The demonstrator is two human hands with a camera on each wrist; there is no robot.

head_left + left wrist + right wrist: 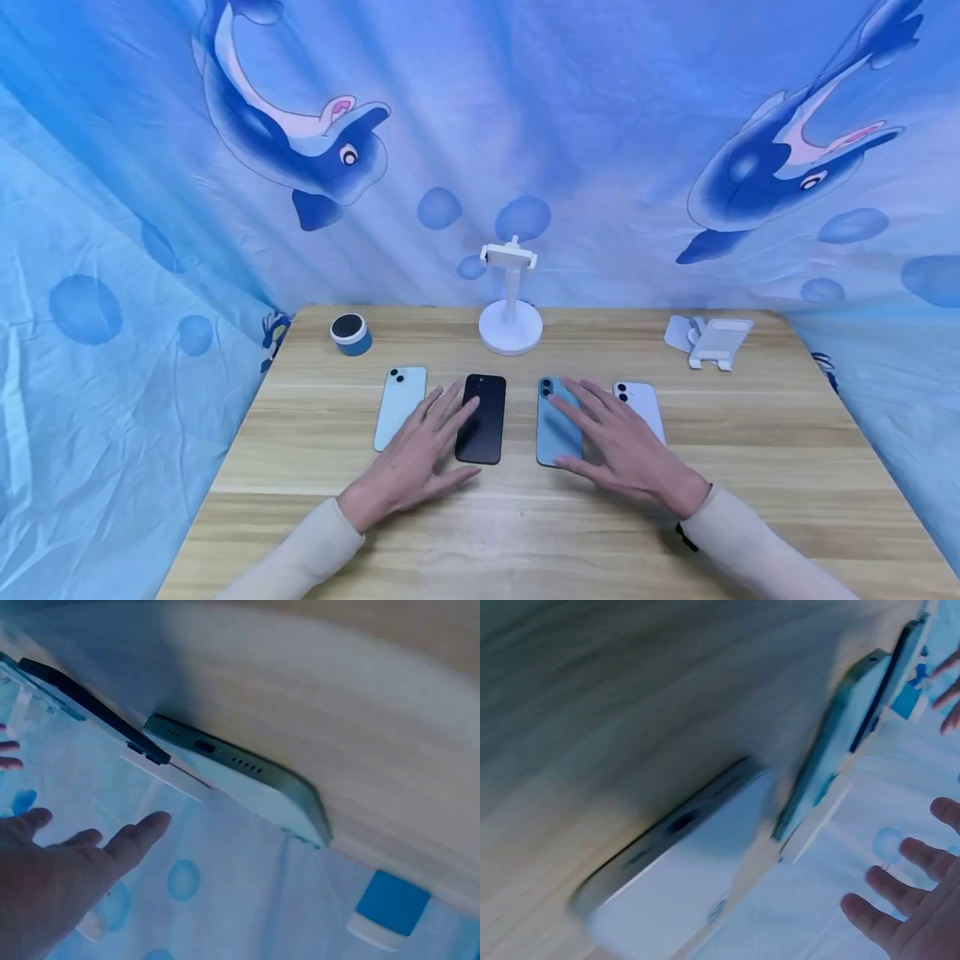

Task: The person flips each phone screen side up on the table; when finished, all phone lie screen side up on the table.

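One left hand [416, 457] and one right hand [628, 450], fingers spread, holding nothing, above mint smartphone [397, 407], black smartphone [487, 425], blue smartphone [557, 437] and white smartphone [641, 402], mid-table; toward the table's [517, 542] far edge: blue-white container [351, 335] (left corner), phone stand [512, 330] (centre), folding stand [722, 340] (right corner).

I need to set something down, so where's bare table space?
Brown wooden table is bare between the white round-based stand and white folding stand, and right of the white phone. Crowded: the middle, with that phone, the blue phone, black phone, pale-green phone, right hand and left hand.
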